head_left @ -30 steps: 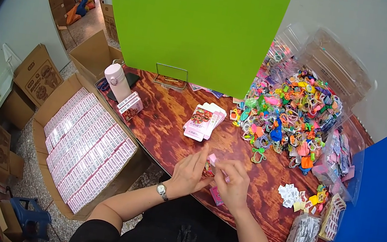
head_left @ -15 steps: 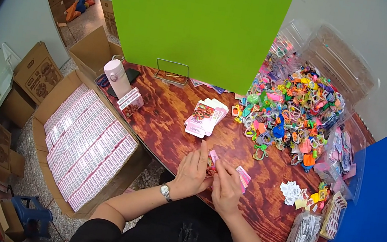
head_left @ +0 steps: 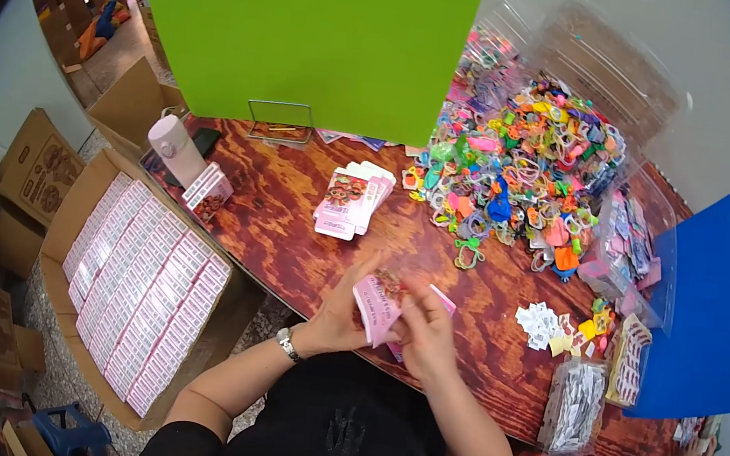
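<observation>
A small pink-and-white printed carton (head_left: 376, 310) is tilted up between my hands, just above the near table edge. My left hand (head_left: 336, 310), with a watch on its wrist, is closed around the carton's left side. The fingers of my right hand (head_left: 427, 334) are bent against its right side, their tips slightly blurred. Another pink-edged carton piece (head_left: 444, 299) shows partly from behind my right hand. Beyond my hands lies a loose stack of flat pink-and-white cartons (head_left: 345, 204).
A heap of colourful small toys (head_left: 524, 176) covers the table's far right. Paper slips (head_left: 539, 326) and a clear tub of packets (head_left: 574, 406) lie nearer. At left are a pink bottle (head_left: 177, 149), upright small cartons (head_left: 208, 192) and a large cardboard box (head_left: 60, 277) of packed cartons.
The carton has been raised and turned, so a broad pink face now shows between my hands. My hands are a little further apart. The whole view has shifted.
</observation>
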The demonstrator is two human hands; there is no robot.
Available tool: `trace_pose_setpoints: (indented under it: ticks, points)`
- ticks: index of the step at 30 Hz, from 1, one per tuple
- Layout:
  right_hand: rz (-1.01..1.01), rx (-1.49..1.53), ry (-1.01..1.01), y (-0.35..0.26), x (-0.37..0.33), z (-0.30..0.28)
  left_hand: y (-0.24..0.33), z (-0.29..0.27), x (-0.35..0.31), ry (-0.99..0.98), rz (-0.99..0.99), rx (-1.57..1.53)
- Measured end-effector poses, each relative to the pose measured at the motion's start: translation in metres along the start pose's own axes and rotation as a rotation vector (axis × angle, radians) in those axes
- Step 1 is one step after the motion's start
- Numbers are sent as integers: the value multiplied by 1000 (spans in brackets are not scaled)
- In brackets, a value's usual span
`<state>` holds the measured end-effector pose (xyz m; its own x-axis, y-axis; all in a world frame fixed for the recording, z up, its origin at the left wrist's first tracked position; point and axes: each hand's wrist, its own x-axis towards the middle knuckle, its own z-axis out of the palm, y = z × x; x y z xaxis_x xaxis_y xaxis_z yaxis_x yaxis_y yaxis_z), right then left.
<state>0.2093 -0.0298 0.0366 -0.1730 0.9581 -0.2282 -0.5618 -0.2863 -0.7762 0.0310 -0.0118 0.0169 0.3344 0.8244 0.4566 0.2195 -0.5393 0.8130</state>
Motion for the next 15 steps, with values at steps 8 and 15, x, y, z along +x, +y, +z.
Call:
trace_pose_setpoints:
  ticks: [8, 15]
  points:
    - [-373, -1551, 283, -25, -21, -68, -1, -6, -6, 134, -206, 28]
    - [-141, -1298, 283, -21, -4, -95, -9, 2, -12, 92, -256, 18]
